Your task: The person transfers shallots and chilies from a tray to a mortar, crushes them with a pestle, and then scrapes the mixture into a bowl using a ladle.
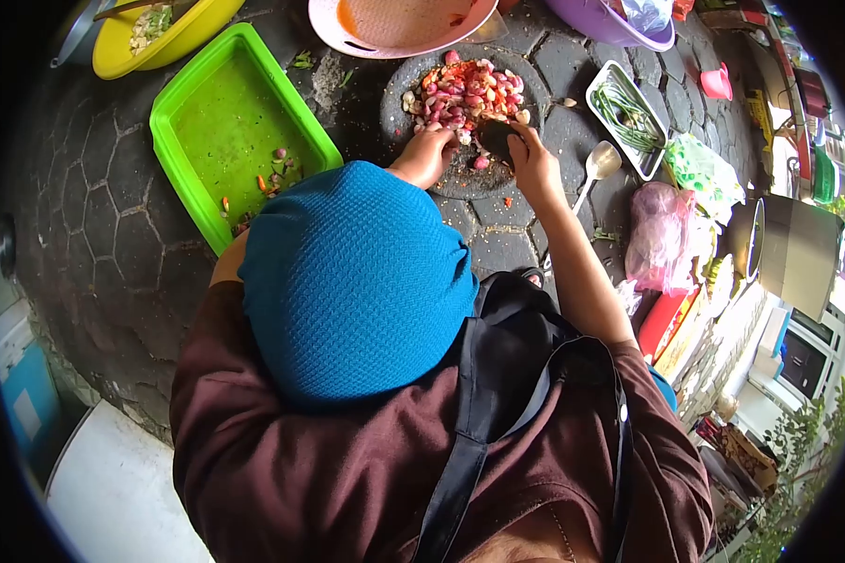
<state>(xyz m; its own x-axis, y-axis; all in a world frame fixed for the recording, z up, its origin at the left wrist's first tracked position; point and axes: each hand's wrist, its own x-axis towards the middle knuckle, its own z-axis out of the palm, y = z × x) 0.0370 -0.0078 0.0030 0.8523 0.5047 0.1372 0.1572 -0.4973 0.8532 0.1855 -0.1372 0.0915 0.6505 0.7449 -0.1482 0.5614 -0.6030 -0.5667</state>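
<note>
A round dark stone mortar (394, 114) lies on the paving, heaped with shallots and chopped red pieces (469, 92). My left hand (424, 158) rests at its near left edge, with curved, open fingers against the lower side of the heap. My right hand (537, 169) is closed on a dark stone pestle (496, 140) at the near right of the heap. A single shallot (481, 162) lies below the pestle. Blue textured cloth (357, 281) covers part of the left arm.
A green tray (225, 113) with scraps is at left. Beyond are yellow (113, 58), pink (404, 45) and purple (620, 36) basins. At right are a metal tray of green stalks (629, 117), a spoon (603, 161), plastic bags (662, 235) and a pink cup (716, 83).
</note>
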